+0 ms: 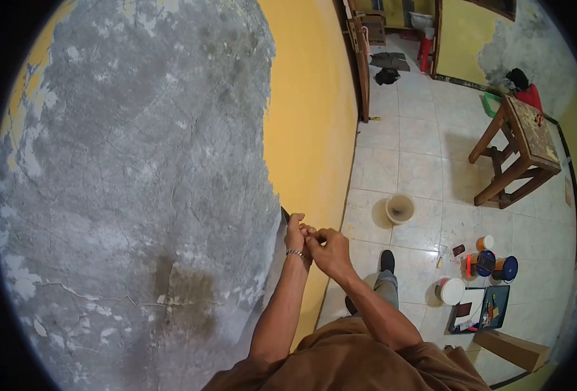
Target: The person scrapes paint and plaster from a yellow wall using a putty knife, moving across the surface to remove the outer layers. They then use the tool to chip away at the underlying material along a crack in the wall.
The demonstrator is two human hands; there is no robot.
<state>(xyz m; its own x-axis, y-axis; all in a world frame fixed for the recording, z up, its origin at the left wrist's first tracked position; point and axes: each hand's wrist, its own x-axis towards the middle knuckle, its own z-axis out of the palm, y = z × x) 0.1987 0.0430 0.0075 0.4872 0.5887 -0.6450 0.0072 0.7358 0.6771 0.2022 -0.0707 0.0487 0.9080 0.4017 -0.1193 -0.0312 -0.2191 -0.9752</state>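
Note:
My left hand (295, 233), with a bracelet at the wrist, is closed close to the wall, its thumb pointing up. A dark, flat scraper-like blade (284, 214) sticks out beside its thumb, at the border of grey plaster and yellow paint. Fingers of my right hand (329, 253) are pinched together against the left hand's fingers; whatever lies between them is hidden. The wall (171, 143) on the left is bare, patchy grey plaster, with yellow paint (308, 98) along its right part.
A pale bucket (400, 209) stands on the tiled floor (373, 169). To the right are a wooden stool (530, 133), several paint tubs, a white-lidded one (451, 291) among them, an open toolbox (495, 306) and a long cardboard box (513, 350). A doorway lies ahead.

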